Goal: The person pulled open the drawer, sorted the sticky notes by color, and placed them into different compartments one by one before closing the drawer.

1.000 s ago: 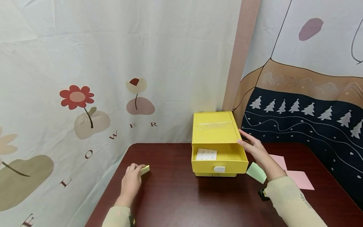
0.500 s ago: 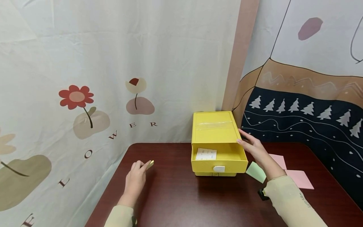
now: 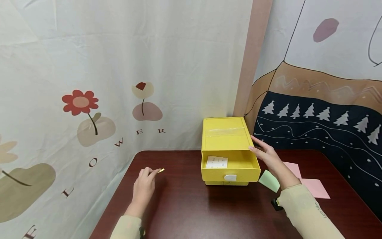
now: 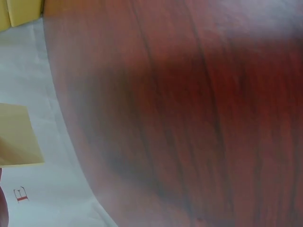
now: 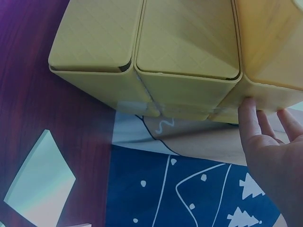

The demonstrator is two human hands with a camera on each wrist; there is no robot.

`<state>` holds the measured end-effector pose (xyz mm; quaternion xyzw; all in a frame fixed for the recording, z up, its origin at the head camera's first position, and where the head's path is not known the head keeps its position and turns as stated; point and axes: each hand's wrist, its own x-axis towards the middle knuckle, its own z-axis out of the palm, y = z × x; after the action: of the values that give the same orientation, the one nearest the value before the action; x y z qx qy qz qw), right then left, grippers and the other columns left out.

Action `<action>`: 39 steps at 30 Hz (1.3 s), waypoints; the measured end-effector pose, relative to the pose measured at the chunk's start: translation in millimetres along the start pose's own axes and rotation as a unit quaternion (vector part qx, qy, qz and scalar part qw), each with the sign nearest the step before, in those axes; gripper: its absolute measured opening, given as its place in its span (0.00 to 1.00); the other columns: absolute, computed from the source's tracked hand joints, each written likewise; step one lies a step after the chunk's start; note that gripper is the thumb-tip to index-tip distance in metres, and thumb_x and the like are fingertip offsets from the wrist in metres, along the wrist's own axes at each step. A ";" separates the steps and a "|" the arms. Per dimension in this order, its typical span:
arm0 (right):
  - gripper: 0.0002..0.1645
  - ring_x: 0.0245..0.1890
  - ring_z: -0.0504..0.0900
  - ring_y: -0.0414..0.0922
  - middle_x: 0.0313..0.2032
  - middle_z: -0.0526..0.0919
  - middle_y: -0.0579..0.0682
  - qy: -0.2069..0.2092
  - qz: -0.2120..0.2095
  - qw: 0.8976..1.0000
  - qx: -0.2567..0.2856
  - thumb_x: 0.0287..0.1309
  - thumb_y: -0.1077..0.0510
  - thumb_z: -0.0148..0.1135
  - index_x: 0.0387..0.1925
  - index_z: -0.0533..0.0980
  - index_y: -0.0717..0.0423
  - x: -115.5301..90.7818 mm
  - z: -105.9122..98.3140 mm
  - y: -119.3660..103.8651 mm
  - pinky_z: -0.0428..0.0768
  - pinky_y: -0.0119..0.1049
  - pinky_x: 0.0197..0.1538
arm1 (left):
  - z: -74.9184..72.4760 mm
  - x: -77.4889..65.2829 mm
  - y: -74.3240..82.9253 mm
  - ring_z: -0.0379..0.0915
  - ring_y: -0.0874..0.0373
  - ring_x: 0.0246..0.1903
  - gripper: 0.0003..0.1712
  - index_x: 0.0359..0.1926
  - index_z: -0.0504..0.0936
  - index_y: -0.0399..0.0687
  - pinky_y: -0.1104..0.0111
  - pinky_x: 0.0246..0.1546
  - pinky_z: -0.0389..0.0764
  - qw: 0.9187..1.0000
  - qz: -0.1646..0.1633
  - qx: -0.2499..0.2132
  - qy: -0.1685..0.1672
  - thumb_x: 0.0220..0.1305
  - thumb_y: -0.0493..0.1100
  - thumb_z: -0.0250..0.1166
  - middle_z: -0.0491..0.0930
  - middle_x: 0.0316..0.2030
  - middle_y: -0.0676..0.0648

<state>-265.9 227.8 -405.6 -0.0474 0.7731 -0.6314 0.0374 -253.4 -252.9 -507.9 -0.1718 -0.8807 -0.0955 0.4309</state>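
Note:
My left hand (image 3: 143, 187) pinches a small pad of yellow sticky notes (image 3: 161, 170) above the left part of the table, its thin edge showing. In the left wrist view the same pad's flat face (image 4: 19, 137) shows at the left edge. A yellow drawer unit (image 3: 226, 134) stands at the back; its top drawer (image 3: 243, 174) is pulled out, with a white printed paper (image 3: 217, 162) inside. My right hand (image 3: 270, 159) rests its straight fingertips on the unit's right side, near the top. From the right wrist camera, the fingers (image 5: 249, 118) touch the uppermost tier.
On the dark red-brown table (image 3: 185, 212), right of the drawer unit, lie a green sticky-note pad (image 3: 269, 181) and two pink ones, the nearer pink pad (image 3: 315, 189) further right. A printed curtain (image 3: 179, 83) hangs close behind the table.
My left hand has moved slightly right and away from me, turning the yellow pad until mostly its edge faces the head camera. My right hand has stayed at the drawer unit.

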 end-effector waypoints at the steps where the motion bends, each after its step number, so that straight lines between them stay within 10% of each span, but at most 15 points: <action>1: 0.43 0.66 0.62 0.59 0.70 0.56 0.61 0.000 0.000 1.000 0.000 0.64 0.41 0.55 0.74 0.48 0.41 0.1 0.0 0.0 0.60 0.57 0.66 | -0.4 1.5 1.1 0.67 0.53 0.29 0.20 0.39 0.86 0.51 0.66 0.14 0.68 1.000 0.002 -0.004 0.002 0.49 0.25 0.63 0.71 0.29 0.49; 39: 0.42 0.66 0.61 0.60 0.71 0.54 0.61 -0.005 -0.007 1.000 0.003 0.65 0.42 0.53 0.74 0.47 0.42 -0.9 0.5 0.3 0.60 0.58 0.66 | -13.8 51.6 55.2 0.72 0.50 0.30 0.26 0.36 0.89 0.54 0.63 0.21 0.72 0.985 0.078 -0.087 0.128 0.47 0.23 0.54 0.76 0.29 0.47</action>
<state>-264.9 227.5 -406.0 -0.0563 0.7706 -0.6337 0.0372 -251.5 -194.9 -457.5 -0.2631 -0.7906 -0.1590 0.5295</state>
